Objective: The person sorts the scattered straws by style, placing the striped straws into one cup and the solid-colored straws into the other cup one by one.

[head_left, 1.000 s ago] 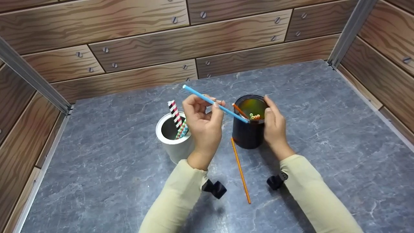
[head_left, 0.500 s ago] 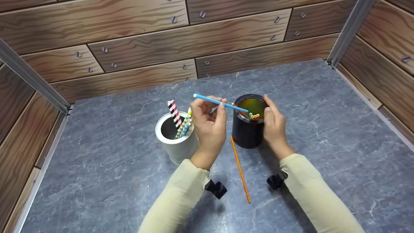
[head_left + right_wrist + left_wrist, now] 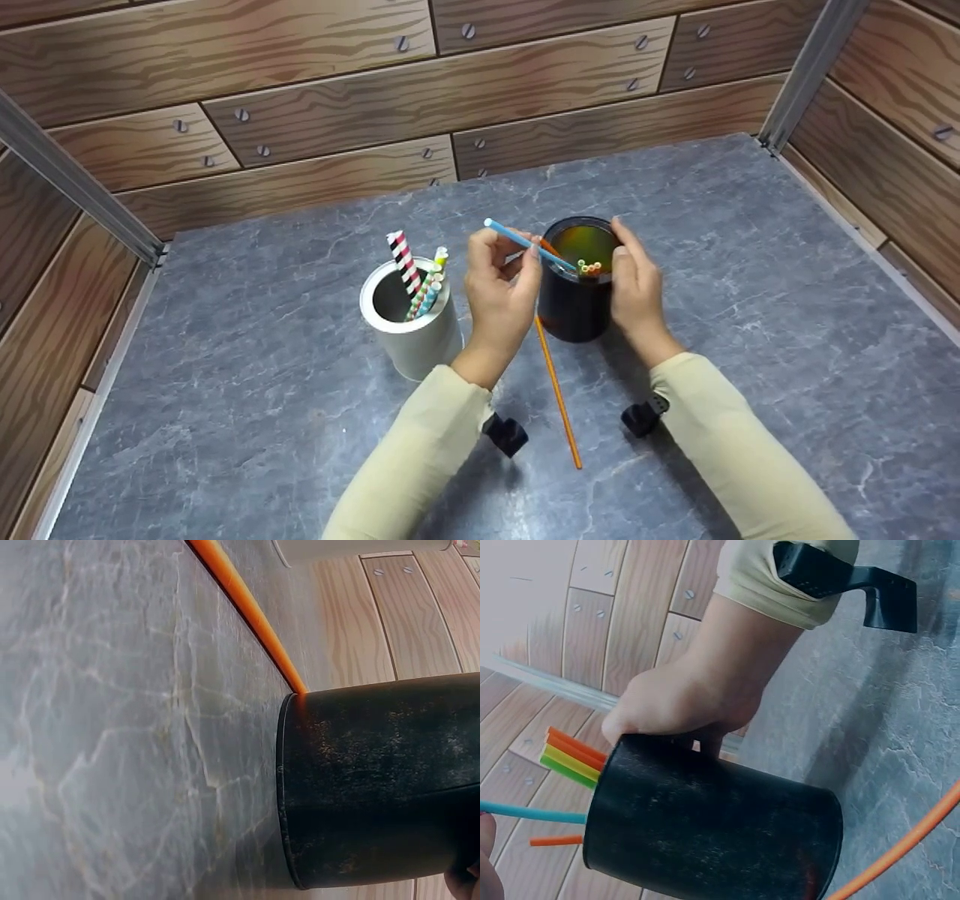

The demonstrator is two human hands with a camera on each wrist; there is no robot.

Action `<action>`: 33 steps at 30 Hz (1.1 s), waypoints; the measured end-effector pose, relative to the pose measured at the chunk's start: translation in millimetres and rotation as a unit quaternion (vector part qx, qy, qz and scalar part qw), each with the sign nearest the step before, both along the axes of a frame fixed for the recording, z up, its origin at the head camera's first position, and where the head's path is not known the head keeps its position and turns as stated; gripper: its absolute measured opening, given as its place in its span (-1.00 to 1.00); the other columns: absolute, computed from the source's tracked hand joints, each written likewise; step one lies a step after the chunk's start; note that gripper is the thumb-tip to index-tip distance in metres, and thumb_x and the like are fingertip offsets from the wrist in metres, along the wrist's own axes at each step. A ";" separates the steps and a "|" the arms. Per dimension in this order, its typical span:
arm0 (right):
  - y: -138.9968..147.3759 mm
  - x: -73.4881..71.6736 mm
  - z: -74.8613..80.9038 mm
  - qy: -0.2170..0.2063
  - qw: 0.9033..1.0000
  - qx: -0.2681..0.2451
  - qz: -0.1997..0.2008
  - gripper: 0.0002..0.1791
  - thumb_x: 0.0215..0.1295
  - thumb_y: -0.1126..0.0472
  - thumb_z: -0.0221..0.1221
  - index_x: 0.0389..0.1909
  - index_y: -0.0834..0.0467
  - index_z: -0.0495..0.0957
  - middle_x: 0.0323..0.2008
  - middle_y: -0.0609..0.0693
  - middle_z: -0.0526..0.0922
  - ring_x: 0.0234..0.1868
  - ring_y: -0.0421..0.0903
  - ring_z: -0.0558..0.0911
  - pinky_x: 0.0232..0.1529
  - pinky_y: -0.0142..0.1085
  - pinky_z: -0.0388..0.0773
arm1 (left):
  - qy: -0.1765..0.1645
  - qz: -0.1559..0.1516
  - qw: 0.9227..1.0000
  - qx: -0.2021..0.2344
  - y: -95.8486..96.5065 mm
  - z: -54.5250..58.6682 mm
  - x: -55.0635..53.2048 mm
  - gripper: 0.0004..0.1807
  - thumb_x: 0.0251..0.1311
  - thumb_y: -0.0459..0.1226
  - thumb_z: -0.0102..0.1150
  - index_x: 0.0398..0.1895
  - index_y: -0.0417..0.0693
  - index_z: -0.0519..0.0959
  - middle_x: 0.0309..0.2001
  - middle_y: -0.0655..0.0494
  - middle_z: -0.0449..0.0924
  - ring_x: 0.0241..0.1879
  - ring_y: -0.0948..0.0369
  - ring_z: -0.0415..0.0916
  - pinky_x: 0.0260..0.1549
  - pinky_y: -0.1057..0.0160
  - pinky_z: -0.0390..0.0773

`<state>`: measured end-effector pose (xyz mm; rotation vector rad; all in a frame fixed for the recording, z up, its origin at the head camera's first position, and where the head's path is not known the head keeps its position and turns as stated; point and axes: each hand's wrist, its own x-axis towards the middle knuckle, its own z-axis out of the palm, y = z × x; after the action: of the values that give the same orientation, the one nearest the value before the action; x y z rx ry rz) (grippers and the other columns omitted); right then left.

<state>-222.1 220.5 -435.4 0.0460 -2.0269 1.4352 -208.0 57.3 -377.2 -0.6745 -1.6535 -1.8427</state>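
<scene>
My left hand (image 3: 501, 300) pinches a light blue straw (image 3: 508, 233) between thumb and fingers. Its lower end reaches inside the mouth of a black cylindrical can (image 3: 574, 311), as the left wrist view also shows. The can stands upright while my right hand (image 3: 641, 304) grips its right side near the rim. Several plain straws, orange, yellow and green (image 3: 574, 757), lean in the can, and a separate orange straw (image 3: 555, 841) sticks out beside the blue one.
An orange straw (image 3: 559, 397) lies on the grey marbled table (image 3: 247, 397), its far end by the black can's base. Left of my left hand stands a white can (image 3: 421, 349) holding striped and patterned paper straws (image 3: 405, 264). Wood-patterned walls (image 3: 330, 112) enclose the back and sides.
My left hand has moved right toward the black can. The blue straw's lower end went from outside the rim, over it, and down into the mouth. My right hand has stayed put.
</scene>
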 end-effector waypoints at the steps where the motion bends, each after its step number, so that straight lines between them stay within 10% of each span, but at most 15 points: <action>1: -0.1 0.1 0.3 0.002 1.000 0.001 -0.001 -0.55 0.32 0.32 -0.19 0.19 0.35 0.37 0.21 0.21 0.40 0.28 0.10 0.33 0.33 -0.31 0.16 | -0.004 0.001 1.000 -0.004 0.4 -0.8 -0.3 -0.78 0.11 -0.55 0.02 -0.20 -0.28 0.28 -0.29 -0.23 0.52 -0.23 -0.11 0.59 -0.26 0.24 0.63; 33: -1.1 1.6 0.7 0.002 1.000 0.005 -0.006 -0.55 0.33 0.29 -0.19 0.19 0.33 0.39 0.20 0.18 0.43 0.26 0.02 0.36 0.30 -0.32 0.21 | -0.033 -0.011 0.999 -0.027 8.2 -3.3 1.5 -0.80 0.05 -0.57 0.04 -0.24 -0.35 0.33 -0.25 -0.27 0.53 -0.18 -0.13 0.57 -0.16 0.29 0.60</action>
<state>-220.5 219.4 -434.7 0.0417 -2.0272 1.4168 -206.5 65.5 -380.5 -0.6624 -1.7520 -1.8591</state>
